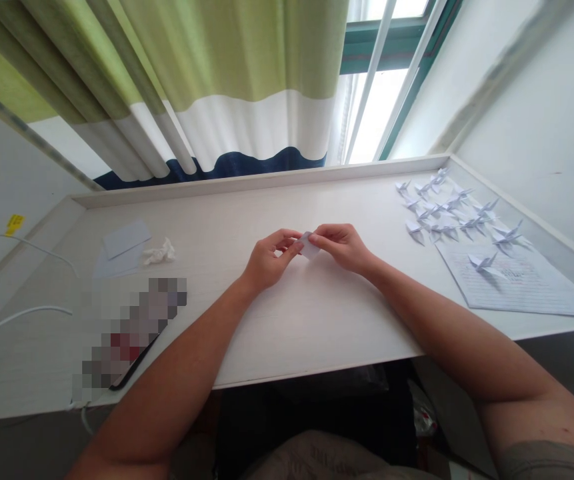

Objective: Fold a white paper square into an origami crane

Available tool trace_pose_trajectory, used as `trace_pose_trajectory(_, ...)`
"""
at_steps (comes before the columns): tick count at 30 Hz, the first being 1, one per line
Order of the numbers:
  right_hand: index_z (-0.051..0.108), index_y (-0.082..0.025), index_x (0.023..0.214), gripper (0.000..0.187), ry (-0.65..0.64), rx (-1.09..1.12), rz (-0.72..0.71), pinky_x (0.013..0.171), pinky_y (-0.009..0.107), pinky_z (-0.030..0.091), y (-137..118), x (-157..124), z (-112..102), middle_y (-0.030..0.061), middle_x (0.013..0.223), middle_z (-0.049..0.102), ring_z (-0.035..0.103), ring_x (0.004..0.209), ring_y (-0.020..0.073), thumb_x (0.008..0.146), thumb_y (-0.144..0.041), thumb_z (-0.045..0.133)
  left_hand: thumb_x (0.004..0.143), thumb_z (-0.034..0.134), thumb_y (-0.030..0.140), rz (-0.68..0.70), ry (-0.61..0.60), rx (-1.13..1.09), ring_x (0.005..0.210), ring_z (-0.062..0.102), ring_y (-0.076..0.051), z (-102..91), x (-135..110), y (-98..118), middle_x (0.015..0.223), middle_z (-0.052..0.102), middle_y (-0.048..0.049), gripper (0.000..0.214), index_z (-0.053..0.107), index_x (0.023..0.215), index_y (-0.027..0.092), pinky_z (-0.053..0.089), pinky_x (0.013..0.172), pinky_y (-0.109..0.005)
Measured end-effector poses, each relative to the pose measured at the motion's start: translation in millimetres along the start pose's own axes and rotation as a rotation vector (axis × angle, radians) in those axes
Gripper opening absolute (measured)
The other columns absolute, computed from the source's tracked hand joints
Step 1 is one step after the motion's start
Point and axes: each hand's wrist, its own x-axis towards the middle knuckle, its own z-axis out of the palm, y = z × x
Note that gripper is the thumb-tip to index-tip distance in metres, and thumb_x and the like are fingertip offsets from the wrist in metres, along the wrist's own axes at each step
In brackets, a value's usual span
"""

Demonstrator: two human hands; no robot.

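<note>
A small folded piece of white paper [309, 248] is pinched between my two hands, just above the middle of the desk. My left hand [273, 259] grips its left side between thumb and fingers. From the other side, my right hand [343, 245] holds its upper right edge with the thumb and curled fingers. The paper's exact fold is too small to make out. Several folded paper cranes [447, 210] stand at the far right of the desk, and one more crane [485, 265] sits on a lined sheet [521, 293].
On the left lie white paper sheets [127, 240], a crumpled tissue [161, 252] and a blurred-out flat object [134, 337] beside my left forearm. White cables [21, 320] cross the desk's left end. A raised rim [267, 185] runs along the back, below the curtain [247, 80].
</note>
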Motion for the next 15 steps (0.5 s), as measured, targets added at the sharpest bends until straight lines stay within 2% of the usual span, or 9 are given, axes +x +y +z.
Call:
trace_pose_trajectory(5, 0.073, -0.019, 0.069, 0.049, -0.033, 0.081, 0.065, 0.067, 0.032, 0.048, -2.7, 1.3, -0.7, 0.0016, 0.067, 0.068, 0.06, 0.068, 0.0168, 0.084, -0.065, 0.076, 0.086, 0.082, 0.056, -0.083, 0.063, -0.09, 0.083, 0.078, -0.023, 2.4, 0.7, 0.8, 0.089, 0.083, -0.0073, 0.039, 0.075, 0.096, 0.019, 0.061, 0.082, -0.037)
trace_pose_trajectory(10, 0.072, -0.018, 0.068, 0.047, -0.038, 0.081, 0.061, 0.068, 0.031, 0.05, -1.4, 1.4, -0.3, 0.001, 0.065, 0.068, 0.061, 0.067, 0.016, 0.086, -0.061, 0.076, 0.083, 0.085, 0.055, -0.143, 0.081, -0.168, 0.073, 0.076, -0.02, 3.4, 1.9, 4.1, 0.079, 0.08, -0.0055, 0.039, 0.072, 0.085, 0.018, 0.061, 0.074, -0.035)
trace_pose_trajectory(15, 0.079, -0.019, 0.089, 0.036, -0.007, 0.152, 0.037, 0.076, 0.034, 0.057, 6.5, 2.1, 5.1, 0.0049, 0.086, 0.079, 0.071, 0.08, 0.0197, 0.083, -0.055, 0.082, 0.08, 0.086, 0.058, -0.206, 0.064, -0.157, 0.068, 0.074, -0.019, 3.0, 2.7, 4.8, 0.073, 0.077, -0.005, 0.044, 0.07, 0.082, 0.017, 0.059, 0.067, -0.032)
